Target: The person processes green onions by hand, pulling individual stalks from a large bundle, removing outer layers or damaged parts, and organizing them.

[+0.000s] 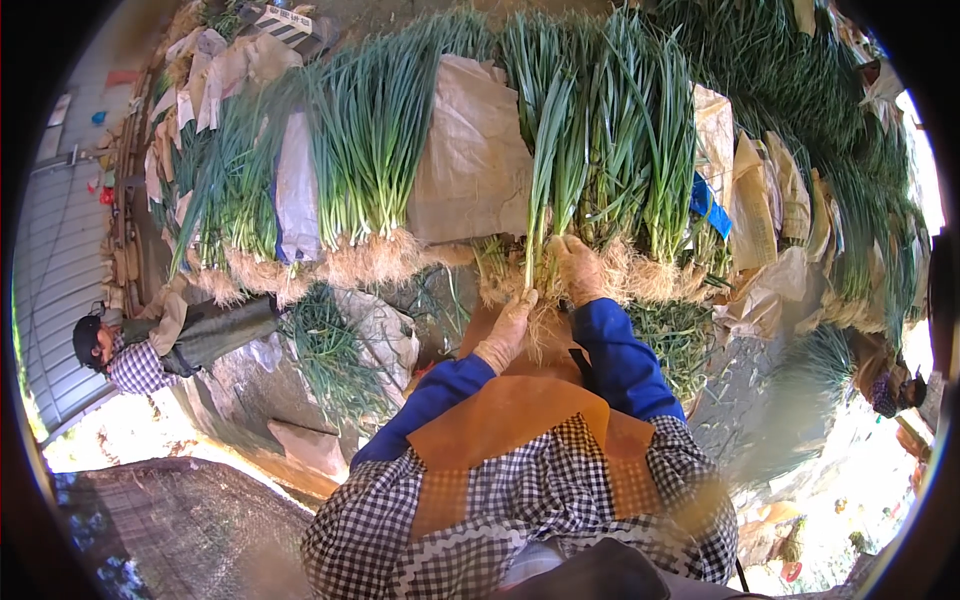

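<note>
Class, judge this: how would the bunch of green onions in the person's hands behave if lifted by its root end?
The bunch of green onions would probably flop: its leaves are long and thin. The left hand and right hand grip near the pale, hairy roots, likely the firmer end. Loose stalks might slide apart, since no tie shows.

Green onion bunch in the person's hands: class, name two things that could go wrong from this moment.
1. Both gloved hands, left hand and right hand, grip the green onion bunch near its roots; the long leaves are unsupported and could bend or snap.
2. The bunch is packed against the stacked row of onions, so pulling might drag neighbouring stalks loose.
</note>
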Action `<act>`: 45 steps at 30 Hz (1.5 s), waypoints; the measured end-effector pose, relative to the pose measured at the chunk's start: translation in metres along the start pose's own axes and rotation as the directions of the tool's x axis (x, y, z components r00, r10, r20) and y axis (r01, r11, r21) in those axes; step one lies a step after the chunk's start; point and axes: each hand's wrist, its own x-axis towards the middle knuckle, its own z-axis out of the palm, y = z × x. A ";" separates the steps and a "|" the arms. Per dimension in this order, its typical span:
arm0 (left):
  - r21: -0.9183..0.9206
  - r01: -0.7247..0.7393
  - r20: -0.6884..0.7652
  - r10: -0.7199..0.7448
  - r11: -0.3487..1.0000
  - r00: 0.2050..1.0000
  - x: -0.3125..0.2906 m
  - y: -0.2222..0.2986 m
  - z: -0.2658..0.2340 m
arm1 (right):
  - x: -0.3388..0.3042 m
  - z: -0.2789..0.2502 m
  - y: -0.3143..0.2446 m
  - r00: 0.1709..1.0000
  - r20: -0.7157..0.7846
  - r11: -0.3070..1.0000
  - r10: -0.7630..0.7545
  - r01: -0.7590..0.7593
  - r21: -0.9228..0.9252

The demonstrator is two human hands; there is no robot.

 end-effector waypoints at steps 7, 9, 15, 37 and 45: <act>0.075 0.357 0.247 -0.364 0.931 0.898 0.012 0.013 -0.022 | -0.027 -0.013 0.001 0.594 0.679 0.665 -0.431 0.718 -0.206; 0.132 0.146 0.241 -0.175 0.980 0.955 0.025 0.008 -0.050 | -0.052 -0.043 -0.045 0.461 0.873 0.975 -0.159 0.213 0.066; -0.386 0.028 0.412 0.145 0.922 0.900 -0.014 0.113 -0.009 | 0.026 -0.082 0.054 0.955 0.195 0.708 -0.223 0.297 -0.640; -0.134 0.359 0.183 -0.333 0.924 0.925 0.013 -0.021 0.043 | -0.027 -0.105 0.005 0.835 0.547 0.988 0.058 0.032 -0.153; 0.013 0.135 0.072 -0.135 0.991 0.988 0.028 -0.056 0.031 | 0.009 -0.041 -0.005 0.998 0.033 0.888 -0.059 0.068 -0.454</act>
